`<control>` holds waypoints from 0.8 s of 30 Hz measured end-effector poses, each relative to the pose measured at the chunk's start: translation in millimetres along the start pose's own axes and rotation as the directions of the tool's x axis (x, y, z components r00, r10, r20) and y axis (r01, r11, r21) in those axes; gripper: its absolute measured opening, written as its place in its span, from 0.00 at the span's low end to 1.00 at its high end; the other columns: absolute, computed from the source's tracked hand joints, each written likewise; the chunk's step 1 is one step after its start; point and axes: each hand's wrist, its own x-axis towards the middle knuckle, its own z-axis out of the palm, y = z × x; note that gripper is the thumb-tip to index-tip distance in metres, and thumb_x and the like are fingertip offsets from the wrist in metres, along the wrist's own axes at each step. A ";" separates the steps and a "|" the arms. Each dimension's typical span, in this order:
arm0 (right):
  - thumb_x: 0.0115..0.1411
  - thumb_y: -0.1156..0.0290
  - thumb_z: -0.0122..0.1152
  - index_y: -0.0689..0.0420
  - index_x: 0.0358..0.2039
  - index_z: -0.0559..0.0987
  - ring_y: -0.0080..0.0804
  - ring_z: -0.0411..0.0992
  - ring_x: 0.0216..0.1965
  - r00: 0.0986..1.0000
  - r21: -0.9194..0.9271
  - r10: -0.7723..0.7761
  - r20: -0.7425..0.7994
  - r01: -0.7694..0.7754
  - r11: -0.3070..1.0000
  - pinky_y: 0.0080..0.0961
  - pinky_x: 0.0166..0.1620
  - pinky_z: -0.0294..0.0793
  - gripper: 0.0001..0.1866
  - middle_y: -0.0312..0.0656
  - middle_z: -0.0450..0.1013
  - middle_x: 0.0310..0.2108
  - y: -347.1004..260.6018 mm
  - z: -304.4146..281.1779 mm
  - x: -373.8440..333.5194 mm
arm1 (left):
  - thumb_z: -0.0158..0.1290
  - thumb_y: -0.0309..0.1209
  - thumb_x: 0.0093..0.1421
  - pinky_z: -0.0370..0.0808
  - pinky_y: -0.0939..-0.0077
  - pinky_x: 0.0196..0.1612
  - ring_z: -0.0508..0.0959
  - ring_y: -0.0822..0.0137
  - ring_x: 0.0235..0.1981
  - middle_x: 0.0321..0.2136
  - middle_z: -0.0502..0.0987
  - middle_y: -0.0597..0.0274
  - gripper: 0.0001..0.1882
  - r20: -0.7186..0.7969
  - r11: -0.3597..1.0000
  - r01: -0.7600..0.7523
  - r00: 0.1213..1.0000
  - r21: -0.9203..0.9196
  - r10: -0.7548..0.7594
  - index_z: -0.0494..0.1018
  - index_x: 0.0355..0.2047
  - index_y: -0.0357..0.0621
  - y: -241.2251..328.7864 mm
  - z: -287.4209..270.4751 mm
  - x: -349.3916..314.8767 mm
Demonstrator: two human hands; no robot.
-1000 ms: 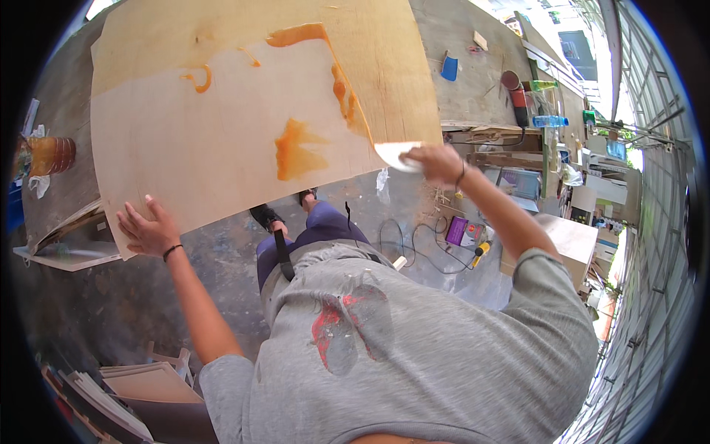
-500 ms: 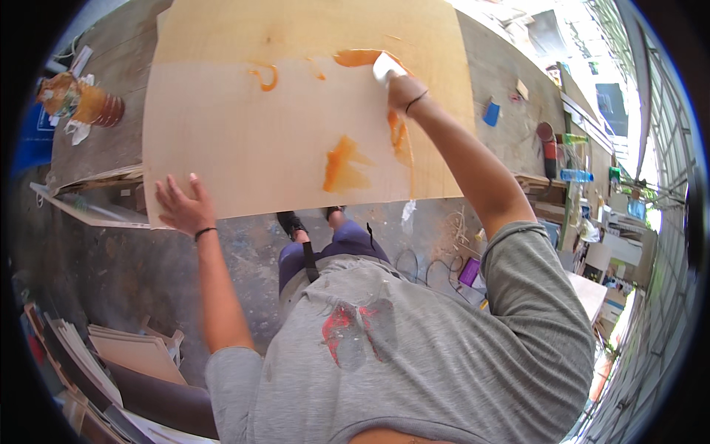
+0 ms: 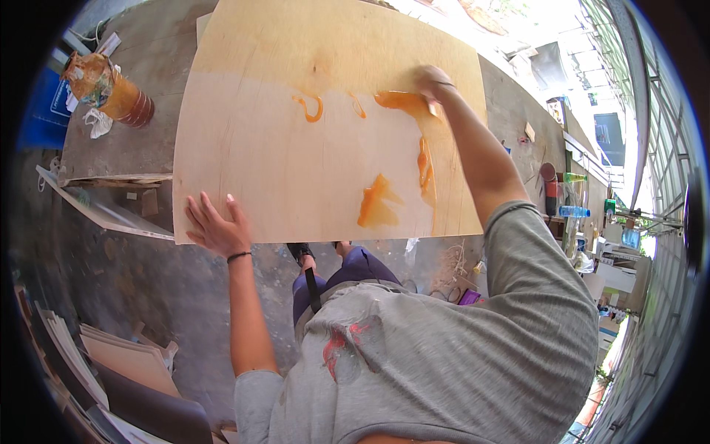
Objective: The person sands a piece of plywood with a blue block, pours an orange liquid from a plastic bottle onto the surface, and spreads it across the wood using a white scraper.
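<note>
A large pale plywood sheet [image 3: 259, 155] lies on the workbench, its near edge overhanging toward me. My left hand [image 3: 222, 228] rests flat on its near left corner, fingers spread. Toward the far right, my right hand [image 3: 433, 78], blurred by motion, is closed around a whitish flat spreader [image 3: 433, 109]. Only the spreader's lower edge shows, touching the right end of an orange liquid streak [image 3: 399, 99]. Curled orange drips [image 3: 313, 111] lie left of it, and a smeared orange patch [image 3: 377, 203] is near the front edge. The sheet's far and right parts look yellower.
An orange-stained plastic bottle [image 3: 115, 89] stands on the bench [image 3: 159, 63] at left, beside crumpled white paper [image 3: 98, 123]. A red-and-black power tool [image 3: 549, 190] and a blue bottle [image 3: 575, 212] lie at right. Boards [image 3: 129, 355] lean at lower left.
My right hand has moved farther away across the sheet and turned, so the spreader now sits on its near side. My left hand stays at the corner. The whole view has shifted.
</note>
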 end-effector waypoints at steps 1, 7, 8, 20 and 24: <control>0.49 0.70 0.50 0.60 0.28 0.75 0.38 0.72 0.24 0.998 0.086 -0.056 -0.026 0.058 0.995 0.35 0.24 0.68 0.09 0.46 0.72 0.22 -33.9 3.4 4.6 | 0.45 0.50 0.56 0.49 0.38 0.56 0.54 0.56 0.61 0.60 0.56 0.56 0.30 -0.001 1.000 0.003 1.000 -0.003 -0.003 0.61 0.55 0.49 -0.8 -0.6 0.2; 0.48 0.78 0.43 0.42 0.51 0.71 0.42 0.71 0.39 0.915 -0.068 -0.383 0.124 0.393 0.917 0.34 0.40 0.71 0.28 0.44 0.73 0.39 -155.7 -1.7 -63.0 | 0.45 0.51 0.56 0.48 0.37 0.56 0.53 0.58 0.62 0.60 0.55 0.59 0.30 -0.003 1.000 -0.007 1.000 0.003 0.007 0.61 0.55 0.49 -3.3 5.0 0.6; 0.47 0.81 0.42 0.43 0.50 0.71 0.42 0.70 0.42 0.902 -0.046 -0.402 0.155 0.413 0.909 0.34 0.42 0.70 0.29 0.43 0.72 0.41 -140.9 -1.2 -67.2 | 0.45 0.51 0.56 0.48 0.37 0.56 0.53 0.58 0.62 0.60 0.55 0.58 0.30 0.002 1.000 -0.008 1.000 0.000 0.008 0.61 0.55 0.49 -0.4 4.6 0.3; 0.51 0.76 0.40 0.51 0.45 0.74 0.44 0.71 0.44 0.949 0.340 0.189 0.252 -0.270 0.901 0.34 0.46 0.68 0.21 0.49 0.73 0.40 52.0 -20.5 -151.8 | 0.51 0.50 0.52 0.52 0.48 0.56 0.56 0.56 0.60 0.59 0.56 0.56 0.34 0.056 0.998 0.052 0.997 -0.036 -0.049 0.60 0.55 0.47 -41.0 -8.9 14.5; 0.50 0.66 0.46 0.66 0.37 0.75 0.45 0.74 0.37 0.940 0.100 0.327 -0.100 -0.317 0.943 0.35 0.40 0.72 0.19 0.57 0.73 0.35 15.7 32.1 -102.4 | 0.53 0.49 0.51 0.65 0.58 0.50 0.69 0.53 0.49 0.49 0.68 0.48 0.32 0.201 0.965 0.210 0.963 -0.154 -0.178 0.65 0.50 0.40 -67.8 -18.4 48.9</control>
